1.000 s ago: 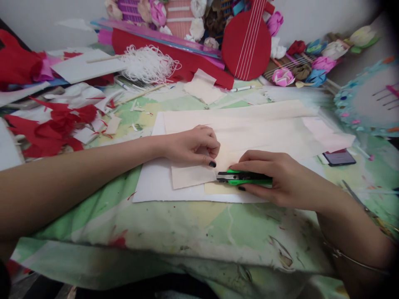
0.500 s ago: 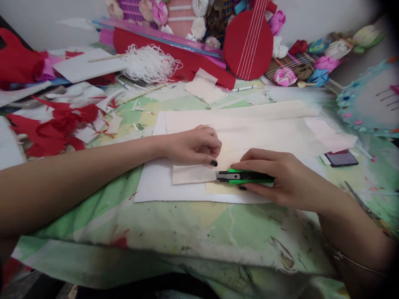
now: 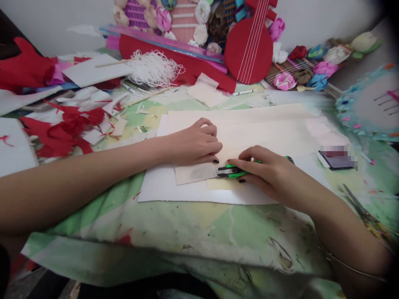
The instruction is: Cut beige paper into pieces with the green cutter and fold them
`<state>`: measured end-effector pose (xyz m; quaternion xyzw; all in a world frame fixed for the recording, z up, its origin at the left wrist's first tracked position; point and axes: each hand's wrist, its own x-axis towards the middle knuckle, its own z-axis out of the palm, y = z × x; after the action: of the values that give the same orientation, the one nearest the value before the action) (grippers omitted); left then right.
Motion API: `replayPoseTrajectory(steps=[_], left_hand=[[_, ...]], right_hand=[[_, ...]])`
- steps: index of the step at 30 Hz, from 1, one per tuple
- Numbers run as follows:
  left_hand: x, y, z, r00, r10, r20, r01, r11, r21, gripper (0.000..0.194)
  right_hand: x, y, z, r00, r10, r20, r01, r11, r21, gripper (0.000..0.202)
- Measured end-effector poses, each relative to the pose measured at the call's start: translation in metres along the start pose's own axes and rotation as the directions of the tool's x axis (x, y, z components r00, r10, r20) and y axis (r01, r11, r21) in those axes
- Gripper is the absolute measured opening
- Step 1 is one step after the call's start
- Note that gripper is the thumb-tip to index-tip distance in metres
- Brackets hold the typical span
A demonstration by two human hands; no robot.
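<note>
While clamping the green-and-black cutter [image 3: 232, 171] in the right hand's grip [image 3: 272, 175], holds its nose at the cream strip's [image 3: 195, 173] edge, with surface [image 3: 202, 226] room before the white board [image 3: 168, 192].

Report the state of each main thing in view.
right hand: gripping green cutter
green cutter: held, nose at cream strip
left hand: resting on cream sheet
cream strip: lying on white board
cream sheet: spread out
white board: flat
white cord: tangled
red scraps: crumpled
scissors: lying unheld

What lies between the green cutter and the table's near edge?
In the head view, nearward from the green cutter: a pale yellow piece, the near margin of the white board, then stained green tablecloth.
</note>
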<state>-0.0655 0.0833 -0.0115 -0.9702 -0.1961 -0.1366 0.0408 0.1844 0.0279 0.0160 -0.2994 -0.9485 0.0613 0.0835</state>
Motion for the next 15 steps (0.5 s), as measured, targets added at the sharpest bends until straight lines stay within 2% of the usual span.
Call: replayPoseTrajectory(steps=[5, 15], left_hand=[[-0.0001, -0.0025, 0.0014, 1.0, 0.005, 0.03, -0.004, 1.0, -0.026, 0.026], [0.0024, -0.0048, -0.0018, 0.994, 0.065, 0.083, -0.068, 0.997, 0.028, 0.028]], right_hand=[[0.0032, -0.0009, 0.0037, 0.998, -0.024, -0.05, 0.023, 0.999, -0.029, 0.038], [-0.001, 0.0031, 0.0026, 0.998, -0.043, -0.056, 0.044, 0.999, 0.014, 0.036]])
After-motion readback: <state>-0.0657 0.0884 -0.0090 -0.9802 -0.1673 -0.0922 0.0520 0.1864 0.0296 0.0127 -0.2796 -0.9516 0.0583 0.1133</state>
